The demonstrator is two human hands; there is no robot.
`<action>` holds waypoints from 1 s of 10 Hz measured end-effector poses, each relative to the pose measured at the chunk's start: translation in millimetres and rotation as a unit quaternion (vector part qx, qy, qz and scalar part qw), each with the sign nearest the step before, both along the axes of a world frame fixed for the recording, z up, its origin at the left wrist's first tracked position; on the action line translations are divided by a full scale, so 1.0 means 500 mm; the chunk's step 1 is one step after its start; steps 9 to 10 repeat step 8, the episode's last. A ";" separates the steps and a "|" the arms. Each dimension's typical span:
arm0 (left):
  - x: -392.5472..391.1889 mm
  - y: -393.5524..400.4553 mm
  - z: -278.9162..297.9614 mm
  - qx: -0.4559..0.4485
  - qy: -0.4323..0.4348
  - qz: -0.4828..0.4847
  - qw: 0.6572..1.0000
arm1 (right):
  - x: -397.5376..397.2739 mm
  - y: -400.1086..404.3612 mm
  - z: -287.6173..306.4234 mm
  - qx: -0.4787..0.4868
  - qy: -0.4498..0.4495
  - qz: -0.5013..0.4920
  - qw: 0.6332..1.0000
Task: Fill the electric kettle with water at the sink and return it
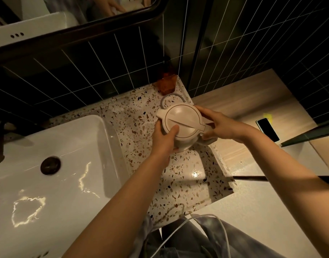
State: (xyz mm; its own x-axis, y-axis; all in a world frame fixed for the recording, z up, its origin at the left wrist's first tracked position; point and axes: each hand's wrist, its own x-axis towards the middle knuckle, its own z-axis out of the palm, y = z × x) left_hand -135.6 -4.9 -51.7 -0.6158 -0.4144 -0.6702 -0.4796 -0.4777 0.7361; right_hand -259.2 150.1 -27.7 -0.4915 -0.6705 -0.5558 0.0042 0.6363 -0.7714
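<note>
Your left hand [164, 135] cups the kettle [180, 125] body, thumb on the lid; right hand [218, 125] is wrapped round the handle. Kettle's over the counter [180, 172], right of the sink [66, 146]. Keep it level w/ both hands. Cord loop [172, 96] behind, don't snag it.

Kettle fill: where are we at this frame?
Done: can't tell whether it's filled; the lid is shut and the sink has wet streaks. In hand: left hand and right hand both grip the kettle over the speckled counter, right of the sink. Left: depends on the fill, which the frame doesn't settle.
</note>
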 end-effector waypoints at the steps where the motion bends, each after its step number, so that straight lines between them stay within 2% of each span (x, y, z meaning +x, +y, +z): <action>1: 0.001 -0.002 0.004 0.002 -0.002 -0.002 1.000 | 0.001 0.003 -0.005 -0.013 -0.003 -0.006 1.000; 3: 0.005 -0.006 0.016 0.002 -0.004 -0.013 1.000 | 0.020 0.006 -0.013 -0.042 0.066 -0.033 0.996; 5: 0.030 -0.037 0.021 -0.002 -0.004 -0.049 0.999 | 0.086 0.020 -0.012 -0.037 0.181 -0.097 0.978; 6: 0.053 -0.053 0.025 -0.017 -0.014 -0.060 0.998 | 0.128 0.022 -0.007 -0.025 0.289 -0.118 0.950; 7: 0.088 -0.064 0.026 -0.032 -0.019 -0.077 0.996 | 0.186 0.021 0.003 -0.051 0.342 -0.182 0.921; 8: 0.134 -0.068 0.035 -0.049 0.001 -0.100 0.994 | 0.247 0.010 -0.008 -0.054 0.379 -0.224 0.896; 10: 0.134 -0.068 0.035 -0.049 0.001 -0.100 0.994 | 0.247 0.010 -0.008 -0.054 0.379 -0.224 0.896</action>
